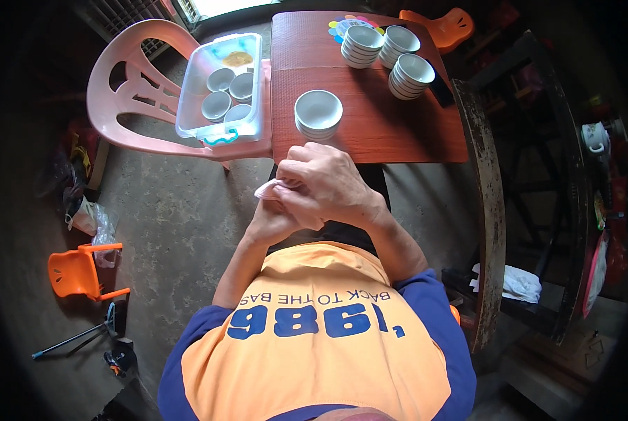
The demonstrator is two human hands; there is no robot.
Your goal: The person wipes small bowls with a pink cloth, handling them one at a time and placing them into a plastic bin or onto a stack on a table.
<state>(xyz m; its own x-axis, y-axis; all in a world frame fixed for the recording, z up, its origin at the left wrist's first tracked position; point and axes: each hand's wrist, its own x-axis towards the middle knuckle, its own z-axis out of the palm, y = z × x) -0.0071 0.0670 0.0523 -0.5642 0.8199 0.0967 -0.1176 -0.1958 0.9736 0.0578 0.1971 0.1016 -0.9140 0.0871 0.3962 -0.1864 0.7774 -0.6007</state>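
Note:
Both my hands meet in front of my waist, just off the near edge of the red-brown table point(369, 150). A pale pink cloth point(265, 190) is bunched between them. My right hand point(327, 181) lies on top, its fingers curled over the cloth. Beneath it is my left hand point(276, 221), mostly hidden by the right hand and the cloth. A short stack of white bowls point(318, 110) stands on the table just beyond my knuckles. Several taller bowl stacks point(411, 71) are grouped at the far right of the table. More bowls point(216, 105) sit in a clear plastic box to the left.
The clear box point(181, 113) rests on the seat of a pink plastic chair point(101, 89), against the table's left side. A worn wooden bench point(490, 210) is at the right. Small orange chairs are at the lower left point(74, 271) and far right point(450, 29).

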